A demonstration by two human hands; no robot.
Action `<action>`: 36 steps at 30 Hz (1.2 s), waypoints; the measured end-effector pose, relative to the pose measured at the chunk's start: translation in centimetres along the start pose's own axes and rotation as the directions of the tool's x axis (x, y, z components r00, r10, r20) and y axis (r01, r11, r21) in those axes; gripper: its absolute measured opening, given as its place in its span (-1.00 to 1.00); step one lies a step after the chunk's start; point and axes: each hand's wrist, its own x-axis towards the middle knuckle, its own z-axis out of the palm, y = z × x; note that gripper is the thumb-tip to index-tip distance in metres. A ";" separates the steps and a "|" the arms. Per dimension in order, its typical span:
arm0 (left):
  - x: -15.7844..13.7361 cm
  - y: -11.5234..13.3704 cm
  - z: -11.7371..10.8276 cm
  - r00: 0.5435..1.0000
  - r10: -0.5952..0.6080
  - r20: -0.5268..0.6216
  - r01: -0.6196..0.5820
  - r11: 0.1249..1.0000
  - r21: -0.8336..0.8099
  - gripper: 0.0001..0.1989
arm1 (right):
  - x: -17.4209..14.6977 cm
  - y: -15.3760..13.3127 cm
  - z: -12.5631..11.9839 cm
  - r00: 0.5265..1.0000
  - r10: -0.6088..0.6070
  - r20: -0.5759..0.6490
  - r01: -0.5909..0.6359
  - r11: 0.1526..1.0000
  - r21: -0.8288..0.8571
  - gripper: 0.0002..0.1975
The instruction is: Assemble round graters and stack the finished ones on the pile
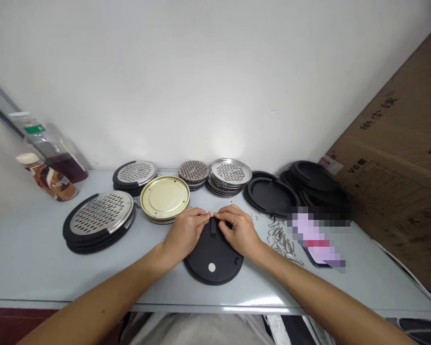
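A round black plastic disc [214,258] lies face down on the table in front of me, with a pale round dot and a black tab near its far edge. My left hand [188,230] and my right hand [239,227] meet at that far edge, thumbs and index fingers pinched together. Between the fingertips shows a small shiny metal piece [212,215], mostly hidden, so its exact kind is unclear. Right of my right hand lie a loose metal ring [254,218] and a pile of metal snap hooks [282,241].
Behind stand stacked metal grater discs [231,172], gold-coloured round plates [165,197] and black round trays [273,194]. Black-rimmed graters [100,215] lie left, near two bottles [52,177]. A phone [318,242] and a tall cardboard box [398,158] are on the right.
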 end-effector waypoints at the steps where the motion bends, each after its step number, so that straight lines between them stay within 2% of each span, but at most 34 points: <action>1: 0.0 0.0 0.0 1.000 0.003 -0.003 -0.003 1.000 0.002 -0.79 | 0.0 0.0 0.0 1.000 0.000 -0.002 0.000 1.000 -0.007 -0.73; 13: 0.0 -0.1 0.0 0.999 0.036 0.016 -0.036 0.999 -0.016 -0.77 | 0.0 -0.3 -0.1 1.000 0.012 0.014 -0.011 0.999 -0.053 -0.77; 24: 0.1 0.0 0.0 0.999 -0.017 0.039 0.019 0.997 -0.073 -0.76 | -0.1 -0.3 -0.2 0.999 0.041 0.001 -0.041 0.997 -0.058 -0.77; 28: 0.0 0.1 -0.1 0.997 -0.062 0.040 0.065 0.994 -0.084 -0.75 | -0.1 -0.7 -0.2 0.998 0.062 -0.025 -0.063 0.995 -0.072 -0.76; 36: 0.0 -0.1 0.1 0.998 -0.041 0.036 0.044 0.995 -0.094 -0.74 | -0.1 -0.8 -0.2 0.989 0.143 -0.047 -0.147 0.984 -0.103 -0.75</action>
